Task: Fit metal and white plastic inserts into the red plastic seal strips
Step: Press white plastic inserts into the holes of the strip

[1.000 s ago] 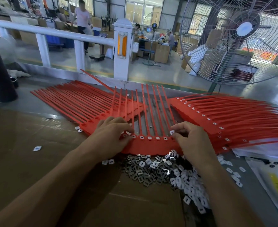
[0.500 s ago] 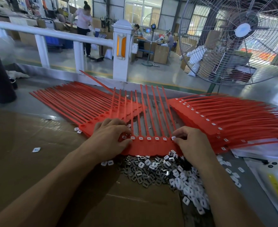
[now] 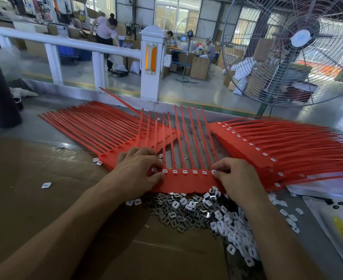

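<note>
A comb of red seal strips (image 3: 186,183) lies in front of me, tails pointing away, with a row of white inserts (image 3: 184,171) seated along its head bar. My left hand (image 3: 138,171) grips the bar's left end, thumb and curled fingertips at the leftmost inserts. My right hand (image 3: 240,178) pinches a white insert (image 3: 213,171) against the bar's right end. A pile of metal inserts (image 3: 172,216) lies just below the bar. White plastic inserts (image 3: 234,237) are heaped to its right, partly under my right forearm.
A stack of red strips (image 3: 98,126) fans out at back left. A thicker stack with inserts (image 3: 277,144) lies at right. Cardboard (image 3: 35,199) covers the table on the left. A large fan (image 3: 299,47) stands behind, a white railing (image 3: 150,63) beyond the table, and papers (image 3: 338,223) at right.
My right hand has brought the white insert down onto the right end of the bar. My left hand has shifted slightly along the left end.
</note>
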Tool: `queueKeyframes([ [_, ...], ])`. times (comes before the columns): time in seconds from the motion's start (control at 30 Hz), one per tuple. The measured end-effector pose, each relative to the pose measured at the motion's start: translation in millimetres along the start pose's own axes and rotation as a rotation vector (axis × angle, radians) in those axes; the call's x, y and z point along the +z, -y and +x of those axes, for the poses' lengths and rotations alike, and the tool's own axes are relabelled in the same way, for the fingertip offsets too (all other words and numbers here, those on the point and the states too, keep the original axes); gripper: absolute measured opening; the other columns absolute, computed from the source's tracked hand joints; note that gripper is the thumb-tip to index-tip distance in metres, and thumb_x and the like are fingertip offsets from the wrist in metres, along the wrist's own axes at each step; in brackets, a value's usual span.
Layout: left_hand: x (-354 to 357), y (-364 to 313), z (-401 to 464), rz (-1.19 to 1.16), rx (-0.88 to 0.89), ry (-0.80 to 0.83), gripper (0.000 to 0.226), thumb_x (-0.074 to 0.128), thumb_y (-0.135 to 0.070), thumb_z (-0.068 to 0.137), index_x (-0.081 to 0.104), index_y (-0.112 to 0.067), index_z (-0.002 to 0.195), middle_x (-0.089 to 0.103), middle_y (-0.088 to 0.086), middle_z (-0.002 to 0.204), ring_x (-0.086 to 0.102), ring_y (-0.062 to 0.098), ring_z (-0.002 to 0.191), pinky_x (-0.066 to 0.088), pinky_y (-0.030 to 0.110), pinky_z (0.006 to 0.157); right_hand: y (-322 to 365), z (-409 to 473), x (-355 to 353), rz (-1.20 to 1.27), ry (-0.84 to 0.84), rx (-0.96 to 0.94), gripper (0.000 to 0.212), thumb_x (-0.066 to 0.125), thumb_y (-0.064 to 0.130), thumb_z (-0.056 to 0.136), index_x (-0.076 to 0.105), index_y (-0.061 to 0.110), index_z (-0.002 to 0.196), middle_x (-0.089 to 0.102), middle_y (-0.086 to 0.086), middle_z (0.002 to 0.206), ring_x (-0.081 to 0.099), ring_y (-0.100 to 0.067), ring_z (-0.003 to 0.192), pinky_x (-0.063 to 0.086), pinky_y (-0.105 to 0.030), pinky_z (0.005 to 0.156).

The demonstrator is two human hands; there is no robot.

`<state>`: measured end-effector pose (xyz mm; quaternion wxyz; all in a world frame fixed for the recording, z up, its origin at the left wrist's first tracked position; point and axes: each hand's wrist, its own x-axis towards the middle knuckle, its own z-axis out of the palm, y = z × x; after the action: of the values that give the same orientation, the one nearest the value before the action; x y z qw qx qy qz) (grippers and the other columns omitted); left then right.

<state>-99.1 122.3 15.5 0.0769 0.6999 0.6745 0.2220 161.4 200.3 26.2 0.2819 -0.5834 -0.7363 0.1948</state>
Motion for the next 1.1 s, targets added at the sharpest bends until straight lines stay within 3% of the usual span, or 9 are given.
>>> queueKeyframes([
  [0.5, -2.6, -2.3, 0.0, 0.021, -0.014, 0.025, 0.039, 0.057, -0.055, 0.095, 0.060, -0.043, 0.131, 0.039, -0.018, 0.149, 0.020, 0.008, 0.140, 0.012, 0.042, 0.116, -0.2, -2.6, 1.2, 0.062, -0.020, 0.020, 0.018, 0.074, 0.016, 0.094, 0.078, 0.025, 0.109, 0.074, 0.009, 0.105, 0.066, -0.008, 0.099, 0.053, -0.034, 0.097],
  [0.8, -3.1, -1.9, 0.9, 0.032, -0.011, 0.035, 0.039, 0.056, -0.057, 0.095, 0.059, -0.043, 0.132, 0.039, -0.018, 0.148, 0.020, 0.008, 0.140, 0.013, 0.042, 0.116, -0.6, -3.0, 3.9, 0.074, -0.056, 0.029, 0.010, 0.078, 0.017, 0.090, 0.076, 0.027, 0.091, 0.070, 0.015, 0.091, 0.063, 0.001, 0.088, 0.045, -0.020, 0.074],
  [0.97, -3.1, -1.8, 1.2, 0.021, -0.009, 0.033, 0.039, 0.057, -0.056, 0.094, 0.059, -0.043, 0.131, 0.041, -0.019, 0.146, 0.021, 0.007, 0.138, 0.013, 0.041, 0.116, -1.7, -4.0, 6.2, 0.058, -0.072, 0.002, 0.011, 0.077, 0.018, 0.091, 0.079, 0.028, 0.095, 0.069, 0.019, 0.091, 0.062, 0.005, 0.087, 0.042, -0.015, 0.069],
  [1.1, -4.2, -3.0, 1.2, 0.026, -0.012, 0.041, 0.039, 0.056, -0.056, 0.095, 0.058, -0.043, 0.132, 0.040, -0.018, 0.147, 0.021, 0.008, 0.139, 0.013, 0.042, 0.116, -0.7, -4.7, 5.9, 0.041, -0.073, -0.009, 0.011, 0.076, 0.017, 0.092, 0.080, 0.026, 0.097, 0.072, 0.015, 0.093, 0.063, 0.002, 0.087, 0.047, -0.022, 0.074],
])
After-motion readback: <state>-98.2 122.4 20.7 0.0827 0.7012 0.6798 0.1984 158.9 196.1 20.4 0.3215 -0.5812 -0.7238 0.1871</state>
